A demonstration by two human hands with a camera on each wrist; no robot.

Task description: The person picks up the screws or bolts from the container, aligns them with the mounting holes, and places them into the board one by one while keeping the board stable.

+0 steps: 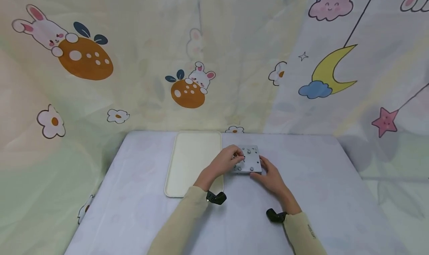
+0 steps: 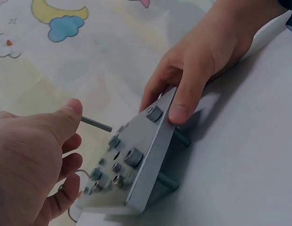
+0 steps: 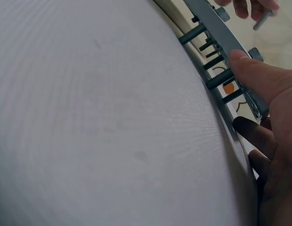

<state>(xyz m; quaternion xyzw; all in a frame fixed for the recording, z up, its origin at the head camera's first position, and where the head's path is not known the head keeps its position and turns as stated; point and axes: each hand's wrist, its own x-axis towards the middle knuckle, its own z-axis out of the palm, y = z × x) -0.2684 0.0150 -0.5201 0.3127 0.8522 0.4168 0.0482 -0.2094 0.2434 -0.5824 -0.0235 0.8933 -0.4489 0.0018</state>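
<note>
Between thumb and fingers, my left hand (image 1: 222,162) pinches a thin grey hex key (image 2: 96,124). Its free end points toward the bolts on a metal plate (image 1: 251,161), with a gap showing in the left wrist view. Several socket-head bolts (image 2: 133,157) of different sizes sit in the plate's top. Their threaded shanks (image 3: 221,79) stick out underneath, toward the white cloth. My right hand (image 1: 272,177) grips the plate's right side, thumb on the near edge and fingers at the far side. The left hand covers part of the plate's left side in the head view.
A cream tray (image 1: 179,165) lies left of the plate, partly behind my left forearm. White cloth (image 1: 321,184) covers the table. A printed curtain (image 1: 140,61) hangs close behind the table's back edge. Each wrist carries a black camera band (image 1: 216,197).
</note>
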